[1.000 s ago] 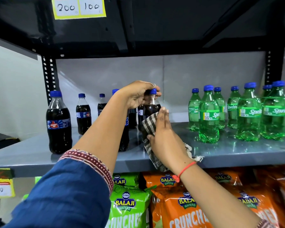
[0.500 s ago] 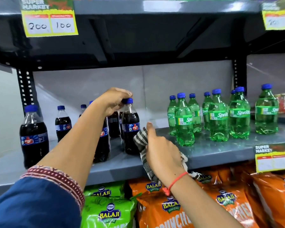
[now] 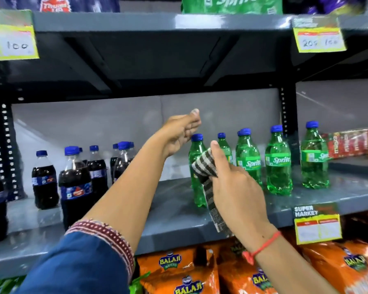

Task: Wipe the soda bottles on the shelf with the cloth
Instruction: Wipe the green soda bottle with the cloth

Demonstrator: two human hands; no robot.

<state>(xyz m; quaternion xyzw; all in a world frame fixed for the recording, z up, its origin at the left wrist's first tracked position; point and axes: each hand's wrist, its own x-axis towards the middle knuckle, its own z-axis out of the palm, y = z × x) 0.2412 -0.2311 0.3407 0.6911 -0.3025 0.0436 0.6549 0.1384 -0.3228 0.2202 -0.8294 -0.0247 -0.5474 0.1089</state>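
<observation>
Several dark cola bottles (image 3: 75, 183) with blue caps stand at the left of the grey shelf (image 3: 179, 221). Several green Sprite bottles (image 3: 277, 164) stand at the right. My left hand (image 3: 182, 132) hovers open, palm turned right, just above and left of the blue cap of the nearest green bottle (image 3: 196, 166), holding nothing. My right hand (image 3: 236, 187) grips a black-and-white striped cloth (image 3: 206, 166) and presses it against that bottle's front; the cloth's tail hangs down past the shelf edge.
A shelf above (image 3: 157, 24) carries packs and yellow price tags (image 3: 319, 39). Orange and green snack bags (image 3: 179, 270) fill the shelf below. Another price tag (image 3: 317, 225) hangs on the shelf edge at right. Red packets (image 3: 348, 143) lie at the far right.
My left hand let go of the cola bottle's cap and swung right to the green bottles. My right hand carried the cloth right onto the nearest green bottle. The view shifted right and up.
</observation>
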